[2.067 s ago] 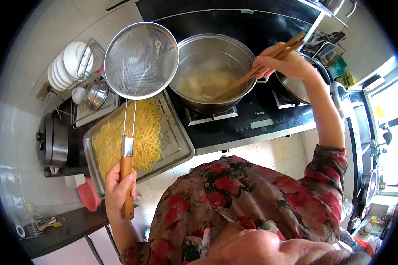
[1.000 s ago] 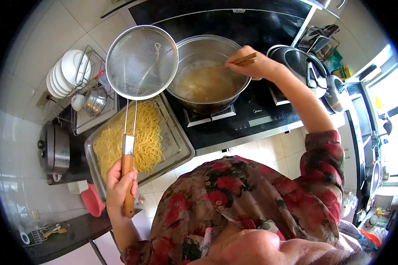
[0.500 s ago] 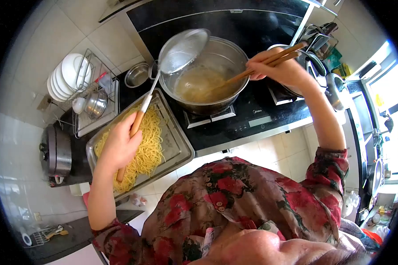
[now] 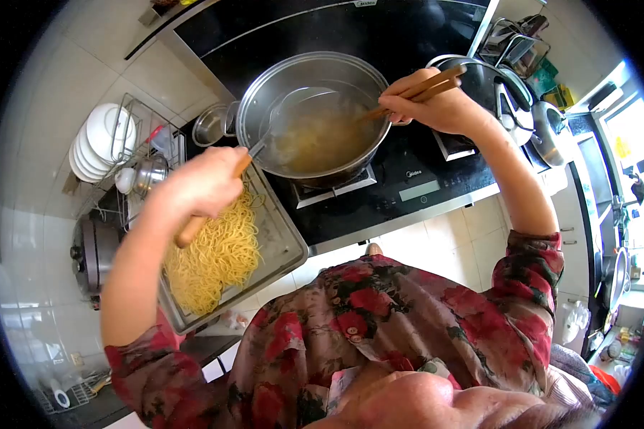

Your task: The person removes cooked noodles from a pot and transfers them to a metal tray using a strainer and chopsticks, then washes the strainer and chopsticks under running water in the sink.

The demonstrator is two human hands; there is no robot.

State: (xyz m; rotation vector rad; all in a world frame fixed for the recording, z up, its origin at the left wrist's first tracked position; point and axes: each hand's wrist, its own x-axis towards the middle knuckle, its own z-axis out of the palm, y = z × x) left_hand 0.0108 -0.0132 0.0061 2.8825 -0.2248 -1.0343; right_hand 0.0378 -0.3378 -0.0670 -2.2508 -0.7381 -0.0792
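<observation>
My left hand (image 4: 202, 182) is closed around the wooden handle of a wire-mesh strainer (image 4: 192, 230). The strainer's head is down inside a large steel pot (image 4: 254, 86), partly under cloudy liquid (image 4: 315, 143). Long wooden chopsticks (image 4: 433, 84) are gripped in my right hand (image 4: 433, 107) at the pot's right rim, their tips lowered into the liquid. Below my left hand, cooked yellow noodles (image 4: 218, 261) lie heaped in a rectangular metal tray (image 4: 288, 239). Whether noodles are in the strainer is hard to make out.
The pot stands on a black gas hob (image 4: 372, 207). A small steel bowl (image 4: 209, 125) sits left of it; a lidded pan (image 4: 508, 107) and a kettle (image 4: 549, 136) are at the right. White plates (image 4: 111, 132) stand in a rack, above a dark pot (image 4: 96, 254).
My left hand has moved up and forward, lowering the strainer from above the pot's rim into the liquid. My right hand still holds the chopsticks in the pot.
</observation>
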